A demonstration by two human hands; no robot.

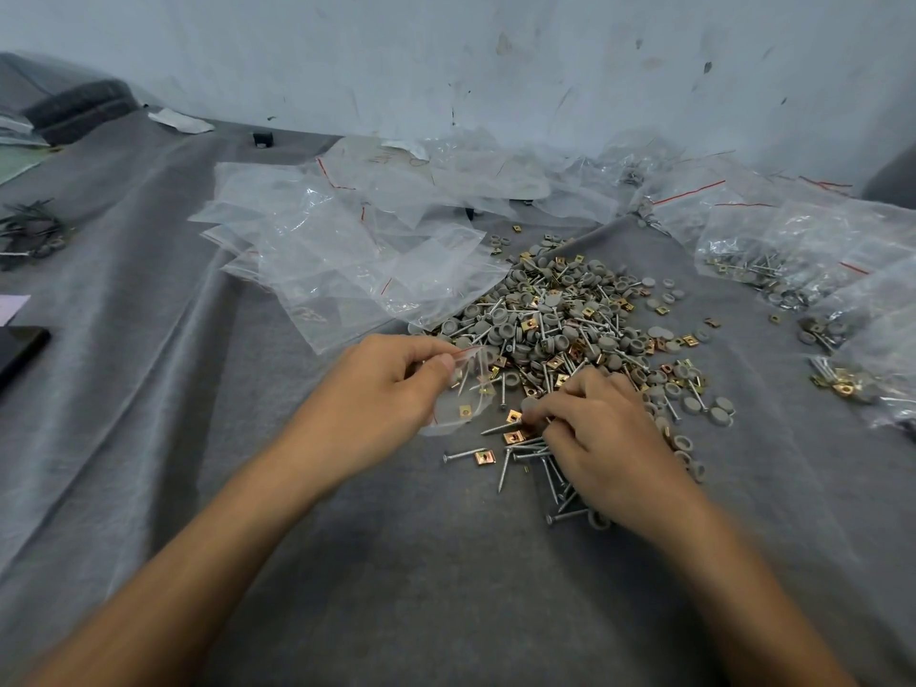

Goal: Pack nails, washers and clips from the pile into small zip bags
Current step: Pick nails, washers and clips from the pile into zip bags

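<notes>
Fingers (pixel 416 347) of left hand (pixel 381 389) pinch a small clear plastic zip bag (pixel 463 389); right hand (pixel 600 433) curls over the nail, grey washer and gold clip pile (pixel 560 314), grip unclear.

- Cut by the left edge: a dark flat slab (pixel 20 352), kind unclear.
- Too blurred to name: a dark heap (pixel 29 233) far left.
- Sunk among nails (pixel 552 480): fingertips of the right hand (pixel 604 433); any pinch unseen.
- Cropped at right: filled bags (pixel 887 339).
- Behind the thumb of the left hand (pixel 381 384): part of the small bag (pixel 468 389).

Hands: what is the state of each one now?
Left hand: holding a small zip bag.
Right hand: fingers curled in the pile; grip cannot be told.
</notes>
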